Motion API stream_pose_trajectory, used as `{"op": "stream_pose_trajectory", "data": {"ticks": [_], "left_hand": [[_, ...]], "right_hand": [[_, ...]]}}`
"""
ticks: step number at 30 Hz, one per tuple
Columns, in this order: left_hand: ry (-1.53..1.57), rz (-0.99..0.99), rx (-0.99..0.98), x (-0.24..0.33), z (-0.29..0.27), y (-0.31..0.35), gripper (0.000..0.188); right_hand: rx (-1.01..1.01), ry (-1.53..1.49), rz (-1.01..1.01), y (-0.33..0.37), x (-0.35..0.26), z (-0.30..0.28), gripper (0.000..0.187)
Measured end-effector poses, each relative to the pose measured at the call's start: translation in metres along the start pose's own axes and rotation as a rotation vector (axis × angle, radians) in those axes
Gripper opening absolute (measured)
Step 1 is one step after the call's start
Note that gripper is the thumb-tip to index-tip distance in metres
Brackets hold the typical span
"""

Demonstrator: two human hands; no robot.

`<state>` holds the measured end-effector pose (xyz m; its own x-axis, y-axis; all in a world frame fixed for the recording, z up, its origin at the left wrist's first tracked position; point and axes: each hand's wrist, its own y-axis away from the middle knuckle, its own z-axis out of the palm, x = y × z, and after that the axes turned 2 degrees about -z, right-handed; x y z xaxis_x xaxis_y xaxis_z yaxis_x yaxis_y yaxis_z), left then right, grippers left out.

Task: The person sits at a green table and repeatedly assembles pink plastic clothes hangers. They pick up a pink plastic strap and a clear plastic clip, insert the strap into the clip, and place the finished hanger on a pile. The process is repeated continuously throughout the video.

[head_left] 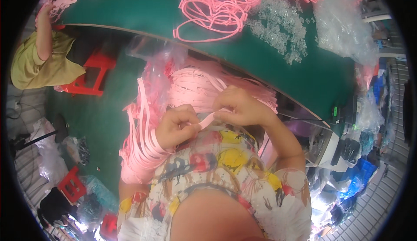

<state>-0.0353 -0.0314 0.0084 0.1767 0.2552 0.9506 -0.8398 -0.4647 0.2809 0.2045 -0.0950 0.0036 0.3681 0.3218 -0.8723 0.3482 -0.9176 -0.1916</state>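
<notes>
Between my two hands a short length of flat pink strap (207, 120) is stretched in front of my body. My left hand (177, 127) is closed with its fingers pinching one end. The other end is gripped by my right hand (239, 106), thumb and fingers pressed together. Several loops of pink strap (141, 156) hang around my left wrist and forearm. Just beyond my hands, below the table edge, lies a thick bundle of pink straps (189, 89). Whether the strap I hold joins that bundle cannot be seen.
On the green table (126, 6) lie a tangle of pink straps (217, 6), a spread of small clear plastic pieces (280, 28) and clear plastic bags (343, 28). At the left a person in a yellow-green top (41, 65) sits near a red stool (93, 73).
</notes>
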Motion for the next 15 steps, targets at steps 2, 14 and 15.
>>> {"op": "stream_pose_trajectory", "data": {"ticks": [2, 14, 15], "left_hand": [[-0.059, 0.08, 0.005, -0.006, 0.002, -0.003, 0.008], [-0.127, 0.116, -0.051, -0.002, 0.01, -0.01, 0.008], [-0.128, 0.115, -0.044, -0.004, 0.01, -0.009, 0.009]], "right_hand": [[0.06, 0.056, -0.052, -0.001, -0.001, -0.008, 0.012], [0.604, 1.212, 0.098, -0.044, 0.064, -0.099, 0.012], [0.589, 1.25, 0.096, -0.047, 0.063, -0.095, 0.013]]}}
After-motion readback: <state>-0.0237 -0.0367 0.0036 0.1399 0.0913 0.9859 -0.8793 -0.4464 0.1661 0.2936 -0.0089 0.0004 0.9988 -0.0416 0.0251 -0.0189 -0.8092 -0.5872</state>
